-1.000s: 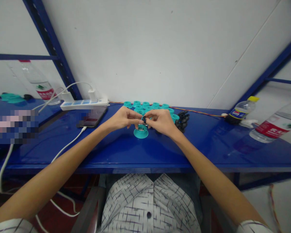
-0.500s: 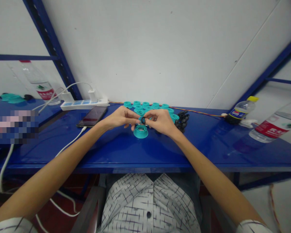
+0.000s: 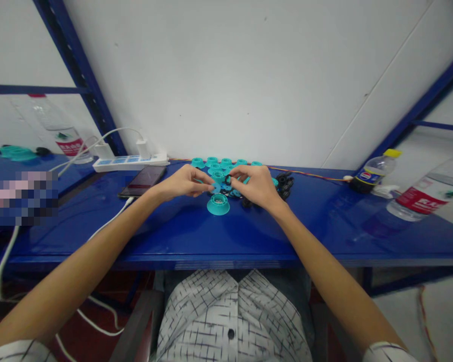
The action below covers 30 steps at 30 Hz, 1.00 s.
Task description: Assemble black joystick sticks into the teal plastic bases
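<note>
The cup [image 3: 218, 209] stands wide end down on the bench [image 3: 196, 236], nearer my body than both hands. It is round, so no long axis shows from above. My left hand [image 3: 183, 182], the closer one, pinches a blue disc [image 3: 215, 188] between thumb and finger, just beyond the cup's top. My right hand [image 3: 257, 185], beyond the cup and to its right, grips a black ring [image 3: 227, 179] at its fingertips, apart from the disc. Past the cup sit other cups [image 3: 212, 161]; right of it, a black heap [image 3: 285, 187]; well left, a phone [image 3: 145, 180]
</note>
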### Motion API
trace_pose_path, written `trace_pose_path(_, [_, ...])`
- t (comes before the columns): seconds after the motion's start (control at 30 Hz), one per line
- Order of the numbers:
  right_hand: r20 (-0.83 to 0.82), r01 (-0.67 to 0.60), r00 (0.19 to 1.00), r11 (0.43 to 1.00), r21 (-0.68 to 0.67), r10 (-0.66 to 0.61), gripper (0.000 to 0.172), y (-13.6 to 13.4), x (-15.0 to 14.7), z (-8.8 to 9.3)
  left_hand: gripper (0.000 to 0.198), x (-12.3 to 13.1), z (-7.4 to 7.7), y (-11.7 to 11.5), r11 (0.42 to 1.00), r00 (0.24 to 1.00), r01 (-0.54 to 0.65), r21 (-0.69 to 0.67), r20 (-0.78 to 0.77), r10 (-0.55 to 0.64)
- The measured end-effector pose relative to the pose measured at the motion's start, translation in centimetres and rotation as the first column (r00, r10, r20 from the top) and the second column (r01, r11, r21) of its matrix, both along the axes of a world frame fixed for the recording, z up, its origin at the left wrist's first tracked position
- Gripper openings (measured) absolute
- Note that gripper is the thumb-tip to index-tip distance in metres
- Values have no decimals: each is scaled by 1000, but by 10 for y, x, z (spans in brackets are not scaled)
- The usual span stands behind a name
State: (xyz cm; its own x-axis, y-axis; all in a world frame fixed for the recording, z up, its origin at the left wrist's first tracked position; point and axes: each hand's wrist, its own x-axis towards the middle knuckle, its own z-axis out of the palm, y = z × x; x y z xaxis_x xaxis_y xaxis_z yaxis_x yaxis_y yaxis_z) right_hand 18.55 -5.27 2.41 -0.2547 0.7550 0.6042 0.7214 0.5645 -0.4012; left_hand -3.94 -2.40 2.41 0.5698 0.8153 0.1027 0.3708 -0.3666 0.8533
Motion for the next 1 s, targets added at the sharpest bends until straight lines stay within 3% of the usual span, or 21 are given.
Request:
trace_pose_path(0.37, [96, 65, 993, 998, 17, -67, 18, -1, 0, 1, 32, 10, -8, -1, 981, 991, 82, 178, -117, -62])
trace_pose_path(0.7, [164, 89, 982, 996, 32, -93, 19, -3, 0, 2, 26, 11, -12, 2, 972, 995, 63, 225, -95, -42])
trace_pose_path(0.9, [180, 79, 980, 996, 29, -83, 20, -3, 0, 2, 33, 8, -7, 0, 955, 992, 36, 294, -127, 2])
trace_pose_path(1.0, [178, 75, 981, 997, 24, -78, 19, -3, 1, 2, 34, 5, -2, -1, 947, 987, 96, 306, -151, -51])
